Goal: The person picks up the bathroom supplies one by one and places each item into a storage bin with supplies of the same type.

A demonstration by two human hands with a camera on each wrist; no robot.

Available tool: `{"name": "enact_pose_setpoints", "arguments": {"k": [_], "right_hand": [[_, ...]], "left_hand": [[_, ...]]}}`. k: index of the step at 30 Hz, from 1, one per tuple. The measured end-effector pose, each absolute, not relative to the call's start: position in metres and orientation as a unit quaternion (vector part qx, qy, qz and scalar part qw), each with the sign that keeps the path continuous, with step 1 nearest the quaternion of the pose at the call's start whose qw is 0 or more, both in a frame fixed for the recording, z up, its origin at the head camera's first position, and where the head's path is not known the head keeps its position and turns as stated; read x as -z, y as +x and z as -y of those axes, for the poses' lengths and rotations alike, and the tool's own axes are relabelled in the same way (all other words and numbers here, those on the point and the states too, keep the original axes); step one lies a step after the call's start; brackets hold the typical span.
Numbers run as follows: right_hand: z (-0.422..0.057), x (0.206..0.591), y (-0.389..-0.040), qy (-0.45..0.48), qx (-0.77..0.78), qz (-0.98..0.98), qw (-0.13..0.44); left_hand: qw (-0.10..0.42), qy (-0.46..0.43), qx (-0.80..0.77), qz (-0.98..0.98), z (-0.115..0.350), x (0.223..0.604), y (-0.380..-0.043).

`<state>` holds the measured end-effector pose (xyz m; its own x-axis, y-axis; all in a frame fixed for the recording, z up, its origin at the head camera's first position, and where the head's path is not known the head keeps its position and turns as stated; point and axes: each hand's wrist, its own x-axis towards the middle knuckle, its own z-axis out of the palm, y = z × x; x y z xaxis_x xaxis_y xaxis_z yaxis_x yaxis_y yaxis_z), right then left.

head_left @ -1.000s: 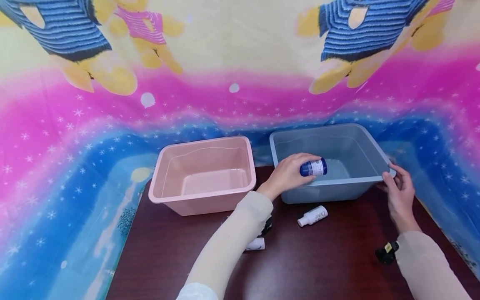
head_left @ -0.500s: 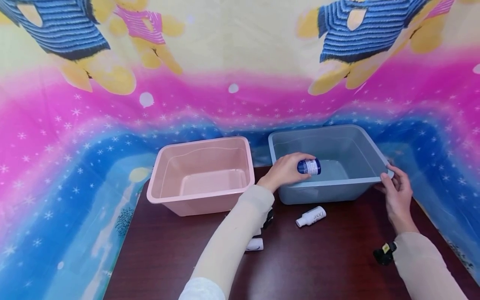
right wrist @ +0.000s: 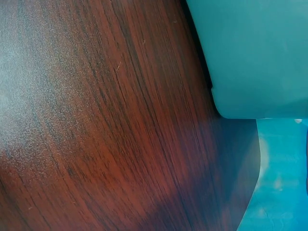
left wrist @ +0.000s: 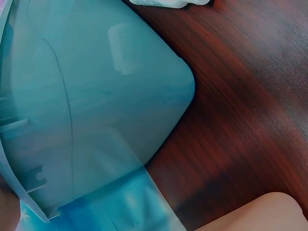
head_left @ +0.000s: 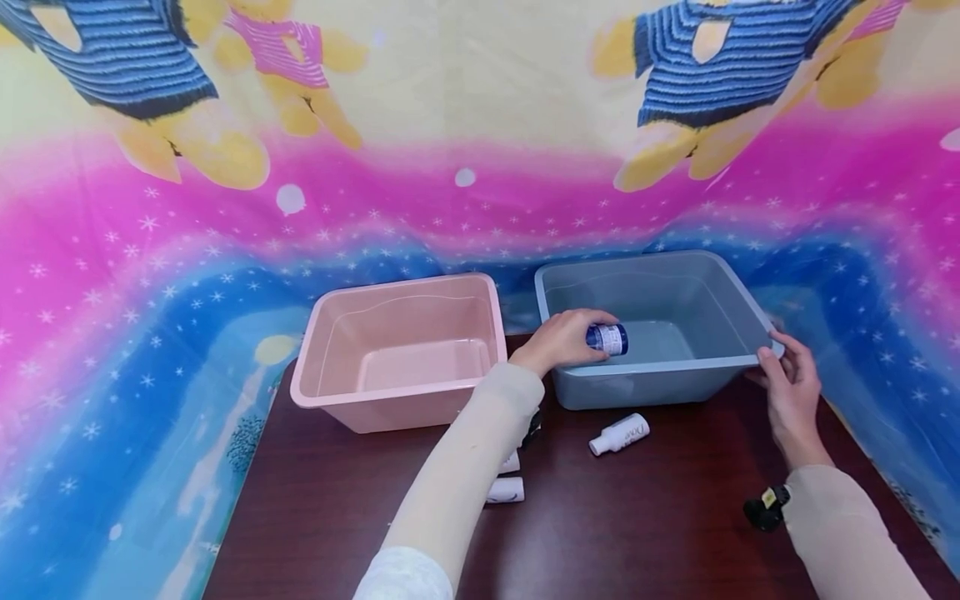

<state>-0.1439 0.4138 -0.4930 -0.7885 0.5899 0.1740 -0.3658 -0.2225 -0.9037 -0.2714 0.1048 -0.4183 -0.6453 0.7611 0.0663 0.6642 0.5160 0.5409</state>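
The left hand [head_left: 564, 340] is clamping a dark-blue, white-labelled cylindrical bottle [head_left: 611, 339].
The bottle is hovering at the opening of a grey-blue rectangular plastic bin [head_left: 637, 389], whose near-right rim corner the right hand [head_left: 795, 396] is gripping.

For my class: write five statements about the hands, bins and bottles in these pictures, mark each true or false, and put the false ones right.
1. The left hand grips a dark blue bottle. True.
2. In the head view, the pink bin is left of the grey-blue bin. True.
3. The right hand holds the pink bin's rim. False: it holds the grey-blue bin's rim.
4. The white Dove bottle stands upright on the table. False: it lies on its side.
5. In the head view, the left arm partly hides a white object. True.
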Motion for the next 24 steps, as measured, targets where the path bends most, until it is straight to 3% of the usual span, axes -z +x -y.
{"name": "enact_pose_setpoints", "arguments": {"k": [16,24], "right_hand": [[-0.4136,0.4922,-0.1435,-0.102,-0.78,0.538,0.303],[-0.414,0.4923,-0.144,-0.105,-0.776,0.543,0.303]], "left_hand": [[0.088,0.404,-0.238,-0.879,-0.1068,0.4216,-0.2717],[0.067,0.395,-0.299,-0.866,-0.1034,0.4226,-0.2711]]}}
